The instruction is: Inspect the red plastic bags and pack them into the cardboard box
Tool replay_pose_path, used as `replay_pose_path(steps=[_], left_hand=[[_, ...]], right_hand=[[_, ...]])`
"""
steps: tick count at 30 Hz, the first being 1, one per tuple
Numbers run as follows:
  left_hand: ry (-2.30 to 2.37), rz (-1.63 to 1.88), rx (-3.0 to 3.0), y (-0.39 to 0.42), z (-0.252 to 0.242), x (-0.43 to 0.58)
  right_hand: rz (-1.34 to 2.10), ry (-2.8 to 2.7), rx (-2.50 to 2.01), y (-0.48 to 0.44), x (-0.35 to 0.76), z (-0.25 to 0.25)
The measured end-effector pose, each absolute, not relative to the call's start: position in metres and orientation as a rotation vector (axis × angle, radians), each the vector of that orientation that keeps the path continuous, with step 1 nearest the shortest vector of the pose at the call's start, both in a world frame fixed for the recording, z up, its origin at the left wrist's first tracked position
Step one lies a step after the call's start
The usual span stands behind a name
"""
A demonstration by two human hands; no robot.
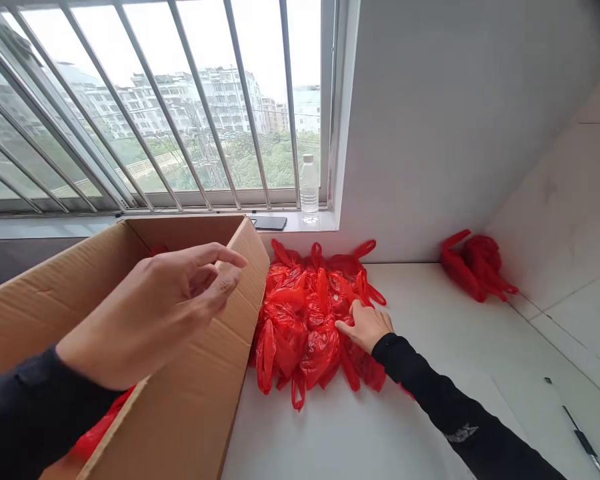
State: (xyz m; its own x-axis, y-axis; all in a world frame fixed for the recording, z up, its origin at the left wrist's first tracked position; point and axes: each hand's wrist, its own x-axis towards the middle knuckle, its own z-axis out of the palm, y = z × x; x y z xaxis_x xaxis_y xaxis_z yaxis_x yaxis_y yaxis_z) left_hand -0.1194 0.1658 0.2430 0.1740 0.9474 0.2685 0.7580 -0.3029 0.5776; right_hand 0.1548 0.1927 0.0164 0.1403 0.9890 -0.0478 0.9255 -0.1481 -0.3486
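I see the right hand's thumb and forefinger (354,308) spread moderately, resting against the red bags (305,327); I cannot tell whether the right hand (367,323) has a grip on any plastic. On the other side, I have the left hand (173,293) raised above the cardboard box (200,393), thumb and forefinger tips slightly apart with nothing visible between them, the rest curled towards the palm.

The bags sit packed together near the back edge of the worktop (290,447), just beside the box's right wall. They look thin, glossy and crinkled, bulging into rounded lumps, with pale highlights and loop handles poking out at front and back. I cannot make out their contents.

More red plastic (97,430) shows inside the box. I see a separate red bundle (475,267), slightly blurred, at the worktop's back right corner, and a pen (585,440) near its right edge. Beyond the back edge, a dark flat object (269,223) and a clear bottle (309,190) occupy the windowsill (325,221).
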Motion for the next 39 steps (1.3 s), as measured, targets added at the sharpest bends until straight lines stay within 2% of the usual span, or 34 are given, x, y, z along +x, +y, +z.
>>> replay_pose_path(steps=[3, 9, 14, 18, 22, 27, 30, 32, 35, 39], left_hand=[[1.626, 0.625, 2.377, 0.156, 0.238, -0.100], [1.578, 0.554, 2.367, 0.160, 0.227, -0.106], [1.546, 0.578, 2.312, 0.158, 0.226, -0.108], [1.516, 0.662, 2.239, 0.158, 0.228, -0.111], [1.376, 0.745, 2.073, 0.151, 0.238, -0.108], [1.255, 0.856, 1.948, 0.134, 0.266, -0.092], [1.116, 1.124, 1.833, 0.130, 0.283, -0.099], [1.097, 1.339, 1.744, 0.133, 0.291, -0.119], [1.359, 1.471, 1.684, 0.146, 0.294, -0.165], [1.825, 1.084, 1.827, 0.173, 0.270, -0.224]], right_hand=[[0.289, -1.798, -2.215, 0.186, 0.158, 0.008], [0.197, -1.614, -2.237, 0.178, 0.175, -0.011], [0.335, -1.527, -2.171, 0.179, 0.186, -0.016], [0.431, -1.451, -2.021, 0.180, 0.196, -0.001], [0.505, -1.399, -1.721, 0.176, 0.187, 0.054], [0.829, -1.270, -0.930, 0.152, 0.110, 0.177], [1.073, -1.560, -0.487, 0.129, 0.057, 0.235], [1.095, -1.663, -0.386, 0.118, 0.038, 0.250], [1.025, -1.635, -0.503, 0.116, 0.044, 0.235], [1.019, -1.515, -0.852, 0.142, 0.095, 0.161]])
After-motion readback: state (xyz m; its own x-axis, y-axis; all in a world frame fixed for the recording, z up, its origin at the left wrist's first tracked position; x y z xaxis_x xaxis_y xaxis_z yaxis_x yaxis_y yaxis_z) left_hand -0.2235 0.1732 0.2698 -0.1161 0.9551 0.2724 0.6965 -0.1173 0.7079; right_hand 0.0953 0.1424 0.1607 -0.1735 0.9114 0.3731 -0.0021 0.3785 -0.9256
